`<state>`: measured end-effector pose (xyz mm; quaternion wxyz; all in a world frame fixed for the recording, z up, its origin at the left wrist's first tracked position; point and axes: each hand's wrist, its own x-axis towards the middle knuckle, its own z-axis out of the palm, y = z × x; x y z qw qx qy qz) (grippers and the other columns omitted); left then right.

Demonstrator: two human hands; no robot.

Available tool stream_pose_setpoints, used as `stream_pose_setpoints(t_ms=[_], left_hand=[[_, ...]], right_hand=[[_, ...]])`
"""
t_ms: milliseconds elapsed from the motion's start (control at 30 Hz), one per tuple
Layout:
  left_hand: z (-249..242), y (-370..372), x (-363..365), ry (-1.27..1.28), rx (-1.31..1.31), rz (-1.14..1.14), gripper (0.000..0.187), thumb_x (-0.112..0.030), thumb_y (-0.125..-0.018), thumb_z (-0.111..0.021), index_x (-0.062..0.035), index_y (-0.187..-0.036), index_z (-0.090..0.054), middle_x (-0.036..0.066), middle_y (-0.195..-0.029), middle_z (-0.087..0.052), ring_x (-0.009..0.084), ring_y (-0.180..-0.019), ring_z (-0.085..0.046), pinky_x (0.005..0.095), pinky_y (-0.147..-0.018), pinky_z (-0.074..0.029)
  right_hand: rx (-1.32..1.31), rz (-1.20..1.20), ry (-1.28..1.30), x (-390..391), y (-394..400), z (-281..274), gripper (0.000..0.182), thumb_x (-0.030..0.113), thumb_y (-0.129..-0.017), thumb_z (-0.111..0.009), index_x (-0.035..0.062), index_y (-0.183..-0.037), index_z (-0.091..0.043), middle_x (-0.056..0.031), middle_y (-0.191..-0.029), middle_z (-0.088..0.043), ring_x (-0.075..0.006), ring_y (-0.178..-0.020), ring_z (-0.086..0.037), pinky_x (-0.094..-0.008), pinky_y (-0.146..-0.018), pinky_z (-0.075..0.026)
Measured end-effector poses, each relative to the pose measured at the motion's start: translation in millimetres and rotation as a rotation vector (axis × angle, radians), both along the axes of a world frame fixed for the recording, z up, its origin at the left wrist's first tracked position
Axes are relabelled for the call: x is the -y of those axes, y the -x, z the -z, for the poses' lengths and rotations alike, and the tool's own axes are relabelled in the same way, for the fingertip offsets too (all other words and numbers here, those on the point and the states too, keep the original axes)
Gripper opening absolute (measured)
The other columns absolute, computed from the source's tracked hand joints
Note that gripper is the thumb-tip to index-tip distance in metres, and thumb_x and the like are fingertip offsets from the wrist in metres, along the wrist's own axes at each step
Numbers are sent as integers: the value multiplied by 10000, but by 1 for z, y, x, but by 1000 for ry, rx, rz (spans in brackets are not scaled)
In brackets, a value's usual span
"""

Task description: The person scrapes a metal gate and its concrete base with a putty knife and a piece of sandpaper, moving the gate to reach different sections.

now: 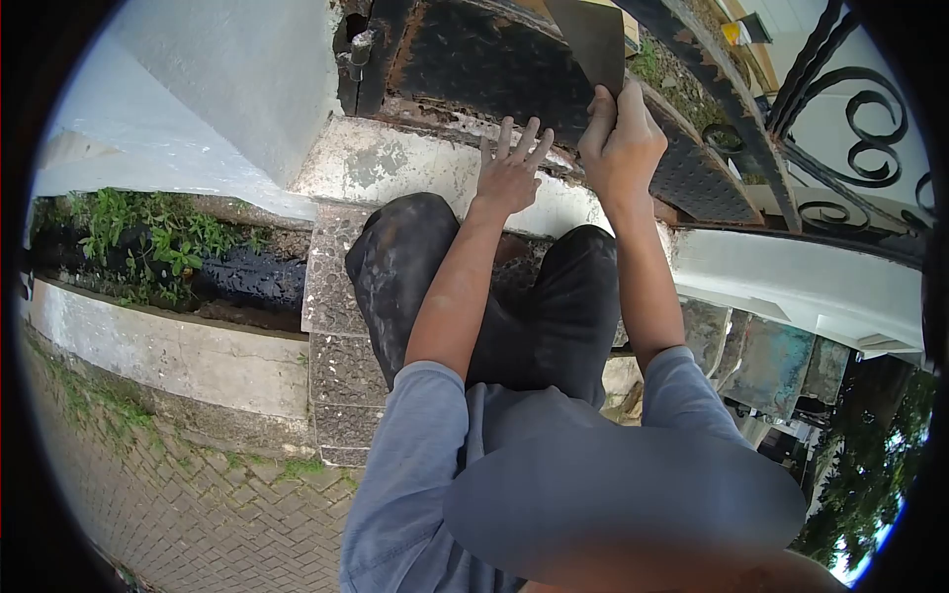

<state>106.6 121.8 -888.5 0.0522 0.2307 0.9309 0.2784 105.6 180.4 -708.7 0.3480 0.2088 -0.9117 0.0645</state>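
1. A flat, dark grey rectangular sheet of sandpaper (591,40) stands at about 12 o'clock in the head view, its lower edge pinched in the right hand (621,138). It looks thin and matte, with a slightly paler upper edge and one corner cut off by the frame.
2. The right hand is closed around the bottom of the sheet, fingers curled and thumb side towards the viewer, and presses it against the rusty black metal gate panel with a raised diamond pattern (474,59).
3. The left hand (509,168) is open, fingers spread and pointing up, resting at the lower rim of the gate panel just beside the right hand, at about 11 o'clock from the knees.
4. Below the hands, the person's knees in dark stained trousers (415,267) fill the centre; blue-grey sleeves (415,445) lie at 6 o'clock.
5. An open concrete drainage channel (188,267) runs at 9 o'clock, holding dark matter and green weeds (148,232).
6. A black wrought-iron scroll fence (860,119) stands at 2 o'clock, and brick paving (198,514) at 7 o'clock.
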Motion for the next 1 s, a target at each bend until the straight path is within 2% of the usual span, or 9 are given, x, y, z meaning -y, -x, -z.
stream_pose_setpoints(t_ms=[167,267,367,433,600,633,700,800,1000], left_hand=[[6,0,-1,-11,-53,-32,846,-334,-897,-642,-269,-1564,-125,41,-1635,-67,392,-1489,-29,630,-1152,-184],[0,-2,4,20,-64,27,844,-344,-900,-640,-244,-1564,-130,109,-1629,-46,452,-1472,-29,624,-1146,-200],[-3,0,3,36,-51,31,849,-355,-908,-633,-218,-1567,-116,188,-1620,-10,514,-1451,-19,619,-1137,-210],[-6,-1,2,46,-42,8,830,-357,-910,-628,-231,-1566,-135,144,-1627,-43,478,-1465,-8,614,-1146,-208],[-18,-5,7,136,-42,51,840,-383,-916,-609,-222,-1571,-109,162,-1626,-8,491,-1460,-1,633,-1124,-225],[-26,-9,11,157,-79,54,786,-374,-919,-607,-175,-1557,-193,163,-1625,-23,455,-1472,-50,648,-1102,-248],[-43,-14,18,124,-222,-1,576,-314,-919,-604,-91,-1431,-462,205,-1554,-292,411,-1424,-290,595,-1098,-302],[-82,-10,19,-312,-499,-174,264,-173,-906,-582,-15,-1072,-713,191,-1167,-676,359,-1129,-623,431,-1030,-428],[-199,11,-2,-216,-1170,-79,365,-123,-900,-578,8,-1240,-594,189,-1358,-547,381,-1278,-488,481,-1079,-380]], right_hand=[[-50,206,159,-27,-19,28,231,51,-830,-643,93,-1057,-655,-90,-731,-624,-270,-554,-611,-370,-479,-483],[-85,360,-42,-55,-31,24,543,30,-831,-645,178,-1351,-586,-54,-801,-634,-243,-580,-630,-363,-523,-507],[-77,577,-133,-103,-37,14,547,65,-813,-666,224,-1333,-600,-43,-826,-623,-241,-572,-623,-368,-523,-515],[-52,688,-164,-144,-48,10,551,62,-825,-651,242,-1343,-591,-40,-800,-605,-233,-602,-631,-370,-538,-518],[-145,477,-251,-195,-86,18,613,0,-742,-627,185,-1326,-607,-58,-793,-586,-238,-671,-605,-352,-627,-523],[-186,504,-227,-206,-96,22,613,0,-742,-627,185,-1326,-607,-58,-793,-586,-238,-671,-605,-352,-627,-523],[-121,557,-128,-229,-117,39,609,-28,-737,-626,155,-1318,-609,-63,-786,-590,-253,-672,-605,-370,-626,-523],[-150,614,114,-250,-151,50,598,-79,-720,-627,85,-1294,-612,-81,-789,-613,-261,-695,-618,-392,-616,-517],[-488,446,41,-207,-115,-29,551,36,-710,-651,183,-1240,-670,-15,-845,-632,-166,-721,-615,-309,-615,-535]])
